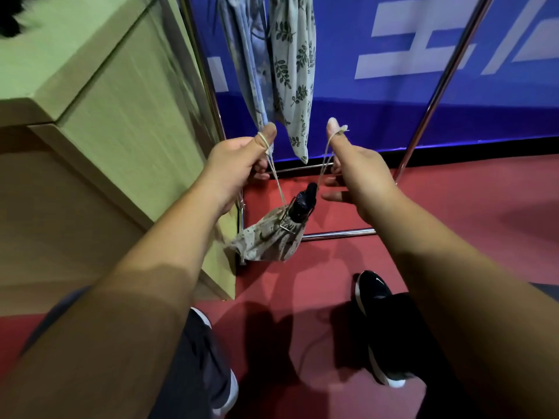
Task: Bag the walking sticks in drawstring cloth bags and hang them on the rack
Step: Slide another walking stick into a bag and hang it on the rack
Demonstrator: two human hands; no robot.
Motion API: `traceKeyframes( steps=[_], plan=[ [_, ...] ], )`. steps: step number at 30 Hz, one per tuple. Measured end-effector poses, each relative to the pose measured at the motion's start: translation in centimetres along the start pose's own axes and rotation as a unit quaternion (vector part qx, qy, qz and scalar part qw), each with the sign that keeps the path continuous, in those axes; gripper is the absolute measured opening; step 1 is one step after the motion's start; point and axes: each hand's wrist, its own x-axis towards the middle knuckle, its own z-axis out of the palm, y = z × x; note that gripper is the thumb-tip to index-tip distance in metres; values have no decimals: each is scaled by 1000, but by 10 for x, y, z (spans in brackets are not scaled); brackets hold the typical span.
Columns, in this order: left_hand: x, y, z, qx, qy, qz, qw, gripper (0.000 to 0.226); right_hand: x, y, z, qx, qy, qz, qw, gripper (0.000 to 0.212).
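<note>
A patterned beige drawstring bag [266,240] hangs below my hands with a black walking-stick handle [304,204] poking out of its gathered mouth. My left hand [239,163] is curled, with one cord [273,169] looped round its thumb. My right hand [360,176] has its thumb up with the other cord [325,158] hooked over it, and its fingers are loosely spread. The cords are pulled apart and taut. Two filled bags, a blue one [251,71] and a leaf-printed one [295,74], hang on the chrome rack [435,95] just beyond my hands.
A light wooden cabinet [115,116] stands close on the left, touching the rack's left post. A blue banner wall [423,55] is behind the rack. The floor [453,207] is red. My dark shoes [378,300] stand below the hands.
</note>
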Motion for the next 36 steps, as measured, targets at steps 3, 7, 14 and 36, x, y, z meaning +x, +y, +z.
traceKeyframes(
  steps=[3, 7, 14, 36],
  plan=[
    [-2, 0, 8, -16, -17, -1, 1000, 37, 3, 2, 9, 30, -27, -34, 999, 58],
    [-5, 2, 19, -14, -12, -15, 1000, 26, 2, 2, 15, -3, -37, -96, 995, 45],
    [-7, -2, 29, 9, -39, -30, 999, 20, 4, -7, 22, -3, -84, -67, 994, 28],
    [-73, 60, 14, 175, -184, 35, 967, 60, -93, -86, 6, -1, -167, -18, 986, 12]
  ],
)
